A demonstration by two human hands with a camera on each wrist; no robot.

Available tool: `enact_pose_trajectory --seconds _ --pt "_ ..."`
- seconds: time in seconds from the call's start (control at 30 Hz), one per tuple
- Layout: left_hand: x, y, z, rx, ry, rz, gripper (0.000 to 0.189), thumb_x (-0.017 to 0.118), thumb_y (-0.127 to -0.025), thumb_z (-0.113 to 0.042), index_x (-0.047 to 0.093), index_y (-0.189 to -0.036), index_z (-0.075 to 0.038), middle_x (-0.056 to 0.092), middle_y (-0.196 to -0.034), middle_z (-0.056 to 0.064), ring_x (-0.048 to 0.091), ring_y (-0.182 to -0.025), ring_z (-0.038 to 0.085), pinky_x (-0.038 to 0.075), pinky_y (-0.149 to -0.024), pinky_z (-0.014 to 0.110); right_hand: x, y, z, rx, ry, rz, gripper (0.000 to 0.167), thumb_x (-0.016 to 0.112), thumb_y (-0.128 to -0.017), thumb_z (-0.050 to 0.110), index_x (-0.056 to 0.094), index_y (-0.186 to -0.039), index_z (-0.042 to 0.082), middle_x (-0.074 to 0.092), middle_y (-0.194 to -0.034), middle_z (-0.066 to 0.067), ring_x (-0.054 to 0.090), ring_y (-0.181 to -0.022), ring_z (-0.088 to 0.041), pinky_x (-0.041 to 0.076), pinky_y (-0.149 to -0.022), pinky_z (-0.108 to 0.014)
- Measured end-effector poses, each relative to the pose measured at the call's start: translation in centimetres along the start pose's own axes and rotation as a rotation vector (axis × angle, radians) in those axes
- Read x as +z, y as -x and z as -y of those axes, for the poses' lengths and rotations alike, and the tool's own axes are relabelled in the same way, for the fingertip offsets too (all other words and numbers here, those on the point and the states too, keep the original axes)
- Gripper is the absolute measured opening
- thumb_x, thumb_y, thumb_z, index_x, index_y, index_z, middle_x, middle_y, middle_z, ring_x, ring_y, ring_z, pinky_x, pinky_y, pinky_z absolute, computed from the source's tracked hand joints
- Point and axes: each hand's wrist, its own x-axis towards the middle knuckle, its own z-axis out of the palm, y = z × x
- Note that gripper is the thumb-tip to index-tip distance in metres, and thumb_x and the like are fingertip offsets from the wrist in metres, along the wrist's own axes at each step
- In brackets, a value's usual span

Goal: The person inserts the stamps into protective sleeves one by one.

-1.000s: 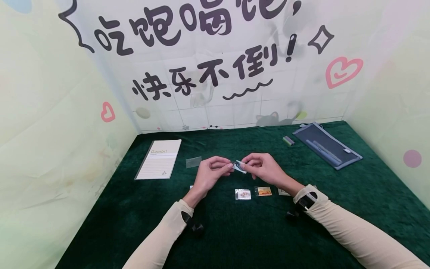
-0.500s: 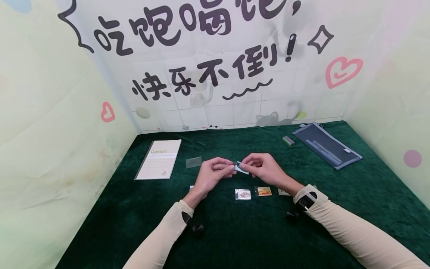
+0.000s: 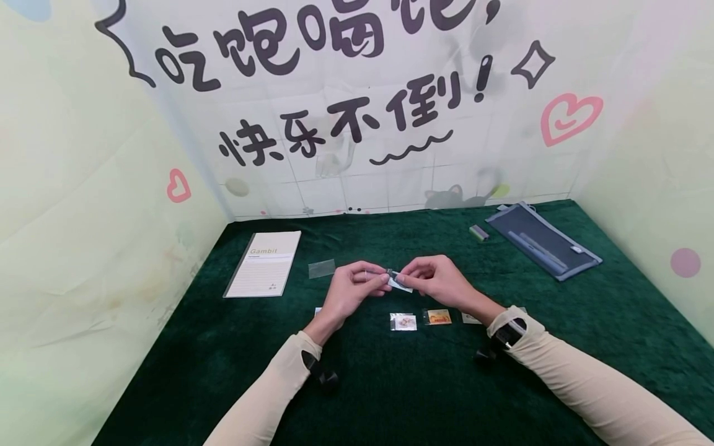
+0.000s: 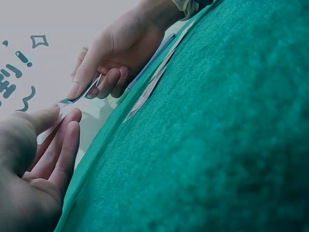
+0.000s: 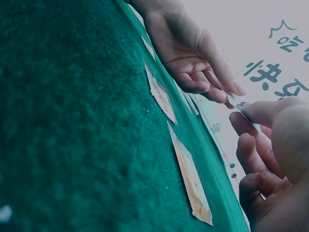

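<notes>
Now look past packets (image 3: 439,317) spaced apart, likely for easy sight, to above the tabletop's (image 3: 390,396) middle: small card (image 3: 401,285) pinched in right hand (image 3: 437,277), clear film (image 4: 47,135) pinched in left hand (image 3: 352,288), seemingly for steadiness; then pouch (image 3: 549,238), far-right corner.

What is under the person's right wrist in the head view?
A pale card shows partly, left of the right wrist; a small pale edge peeks out beyond the sleeve. Whatever lies between is covered.
</notes>
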Motion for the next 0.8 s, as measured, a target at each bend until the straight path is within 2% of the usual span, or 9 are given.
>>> enact_pose_trajectory --seconds 0.13,0.37,0.6,0.8 --pt "-0.06 -0.01 0.04 0.005 -0.017 0.009 0.029 0.079 -0.101 -0.026 0.075 -0.125 -0.011 0.084 -0.113 0.009 0.082 -0.104 0.025 0.066 -0.092 0.037 -0.01 0.02 0.02 0.012 0.001 -0.001 0.023 0.077 -0.1 0.046 0.08 -0.11 0.025 0.08 -0.096 -0.001 0.07 -0.078 -0.027 0.059 -0.069 -0.035" --pt "-0.01 -0.04 0.11 0.014 -0.085 -0.013 0.028 0.082 -0.098 -0.028 0.076 -0.122 -0.016 0.084 -0.115 0.004 0.081 -0.105 0.023 0.066 -0.092 0.037 -0.08 -0.09 -0.03 0.047 -0.03 0.031 0.029 0.075 -0.1 0.052 0.08 -0.111 0.025 0.079 -0.094 -0.004 0.067 -0.075 -0.028 0.056 -0.07 -0.035" --pt "0.1 0.03 -0.02 0.017 -0.076 -0.013 0.027 0.08 -0.1 -0.029 0.076 -0.122 -0.014 0.084 -0.113 0.007 0.082 -0.103 0.024 0.066 -0.09 0.036 -0.06 -0.15 -0.06 0.023 -0.02 0.041 0.025 0.075 -0.102 0.048 0.079 -0.11 0.025 0.079 -0.096 -0.003 0.068 -0.077 -0.028 0.058 -0.07 -0.035" --pt "0.08 0.1 -0.07 -0.009 -0.059 -0.002 0.027 0.079 -0.101 -0.029 0.075 -0.123 -0.013 0.084 -0.11 0.01 0.082 -0.102 0.024 0.066 -0.089 0.035 0.04 -0.04 0.12 -0.004 0.026 0.023 0.022 0.076 -0.101 0.048 0.08 -0.107 0.027 0.08 -0.097 0.0 0.072 -0.08 -0.027 0.061 -0.071 -0.037"
